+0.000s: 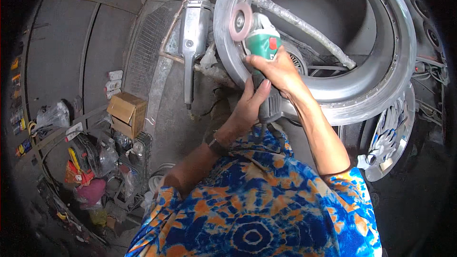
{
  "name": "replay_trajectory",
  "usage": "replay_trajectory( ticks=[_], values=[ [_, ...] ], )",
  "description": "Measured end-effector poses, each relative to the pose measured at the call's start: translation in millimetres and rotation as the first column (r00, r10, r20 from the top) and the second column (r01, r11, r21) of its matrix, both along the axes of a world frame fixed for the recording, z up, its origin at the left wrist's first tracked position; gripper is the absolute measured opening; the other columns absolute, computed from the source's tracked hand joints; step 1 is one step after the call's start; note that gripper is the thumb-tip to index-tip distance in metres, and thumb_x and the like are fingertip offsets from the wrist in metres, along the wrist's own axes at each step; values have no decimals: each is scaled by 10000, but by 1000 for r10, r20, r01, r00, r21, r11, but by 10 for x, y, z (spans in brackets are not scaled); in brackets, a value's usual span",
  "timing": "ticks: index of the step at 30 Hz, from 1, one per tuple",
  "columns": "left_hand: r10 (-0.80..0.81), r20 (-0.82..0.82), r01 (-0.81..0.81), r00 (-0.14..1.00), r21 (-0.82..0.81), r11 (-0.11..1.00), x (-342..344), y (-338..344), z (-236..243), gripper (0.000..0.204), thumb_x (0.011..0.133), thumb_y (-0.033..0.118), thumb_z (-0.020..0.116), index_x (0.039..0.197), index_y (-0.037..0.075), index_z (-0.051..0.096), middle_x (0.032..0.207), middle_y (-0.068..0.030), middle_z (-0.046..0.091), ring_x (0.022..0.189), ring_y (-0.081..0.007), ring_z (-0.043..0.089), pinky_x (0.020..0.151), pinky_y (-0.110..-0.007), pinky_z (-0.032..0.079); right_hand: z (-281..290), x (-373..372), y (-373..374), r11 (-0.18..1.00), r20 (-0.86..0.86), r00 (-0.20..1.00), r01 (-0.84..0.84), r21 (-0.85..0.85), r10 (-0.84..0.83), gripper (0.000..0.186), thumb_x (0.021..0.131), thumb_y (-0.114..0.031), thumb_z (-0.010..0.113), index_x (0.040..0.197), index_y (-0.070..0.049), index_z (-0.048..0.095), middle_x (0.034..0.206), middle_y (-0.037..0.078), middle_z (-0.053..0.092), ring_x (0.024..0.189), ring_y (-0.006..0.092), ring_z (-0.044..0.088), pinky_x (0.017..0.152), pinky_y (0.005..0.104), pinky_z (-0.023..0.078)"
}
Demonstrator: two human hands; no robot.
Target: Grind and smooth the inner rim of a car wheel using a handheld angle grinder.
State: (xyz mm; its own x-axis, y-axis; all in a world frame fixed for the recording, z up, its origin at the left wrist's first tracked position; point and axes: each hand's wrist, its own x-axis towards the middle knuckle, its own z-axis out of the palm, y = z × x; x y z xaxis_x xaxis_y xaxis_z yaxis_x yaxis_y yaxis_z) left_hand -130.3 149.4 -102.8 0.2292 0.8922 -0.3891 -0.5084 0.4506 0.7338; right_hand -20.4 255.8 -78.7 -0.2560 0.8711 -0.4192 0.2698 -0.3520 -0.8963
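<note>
Blue-and-orange patterned fabric of the person's shirt (252, 214) filled the lower middle of the view, with both forearms rising from it. Fingers (257, 62) of the right hand (278, 71) were clenched over the green-and-white body of an angle grinder (261, 42). The left hand (250, 104), a dark watch (218, 146) on its wrist, had its fingers wrapped around the grinder's grey rear handle (272, 107), just below the right hand. The grinder's pink disc (240, 21) lay against the inner left edge of a large silver wheel rim (333, 100), which stood tilted in the upper right. A foil-wrapped rod (304, 26) crossed the rim's opening. Just left of the rim, a second, grey power tool (193, 38) hung upright. Farther left on the floor sat a small cardboard box (126, 112), and near it a cluttered heap of tools and bags (90, 162). A patterned hubcap (388, 138) leaned at the rim's lower right.
</note>
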Motion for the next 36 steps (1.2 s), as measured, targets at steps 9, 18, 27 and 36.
replay_trajectory(
  ticks=[9,18,27,36],
  values=[
    [-48,117,53,992,-45,998,216,-220,-287,507,1155,309,364,1564,14,308,1431,-99,499,1327,-152,490,1138,-330,393,-16,173,-48,983,342,925,-128,-132,166,709,802,-292,835,1343,70,553,1222,191,686,1161,263,655,1034,361,497],
    [-34,-94,41,995,70,997,-168,329,139,559,1120,343,486,1554,16,355,1359,-87,564,1228,-156,560,1066,-320,450,4,-90,205,992,-157,987,63,109,-45,327,891,-224,764,1121,-6,687,986,33,705,885,123,631,794,298,512],
    [-10,85,11,996,-7,1000,305,-121,-148,513,1150,299,389,1562,10,290,1397,-90,499,1328,-162,481,1137,-333,393,-457,353,-41,989,293,945,-136,-55,147,591,820,-257,829,1277,47,612,1162,149,716,1092,228,672,985,355,515],
    [-11,435,89,901,-160,983,343,-80,-96,555,1145,322,399,1599,86,183,1451,-109,471,1378,-211,496,1110,-443,484,-146,360,22,959,315,908,-234,-161,275,580,795,-192,809,1290,35,608,1178,154,702,1089,244,673,993,353,510]
  ],
)
